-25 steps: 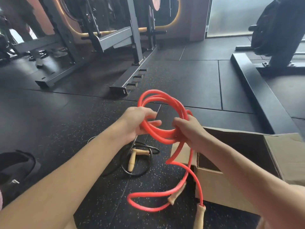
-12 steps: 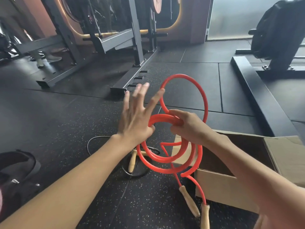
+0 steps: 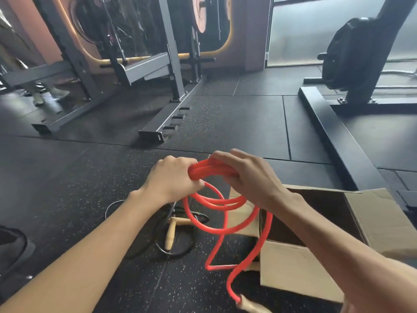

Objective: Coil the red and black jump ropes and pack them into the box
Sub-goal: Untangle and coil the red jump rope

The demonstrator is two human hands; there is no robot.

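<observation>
The red jump rope (image 3: 209,206) hangs in several loops above the floor. My left hand (image 3: 173,179) grips the top of the bundle in a fist. My right hand (image 3: 246,175) curls over the same strands from the right. A loose red tail drops past the box corner to a wooden handle (image 3: 250,306) at the bottom edge. The black jump rope (image 3: 178,251) lies coiled on the floor below my left wrist, with its wooden handles (image 3: 170,236) across it. The open cardboard box (image 3: 293,265) stands on the floor under my right forearm; its inside is dark.
Black speckled rubber floor (image 3: 67,177) all around. A grey steel rack base (image 3: 162,123) with pegs stands ahead. A black machine frame (image 3: 334,136) runs along the right behind the box. A dark bag (image 3: 11,247) lies at the left edge.
My left hand, spread open half a second ago, has closed on the red loops. The upright loop has come down into a flatter bundle held by both hands.
</observation>
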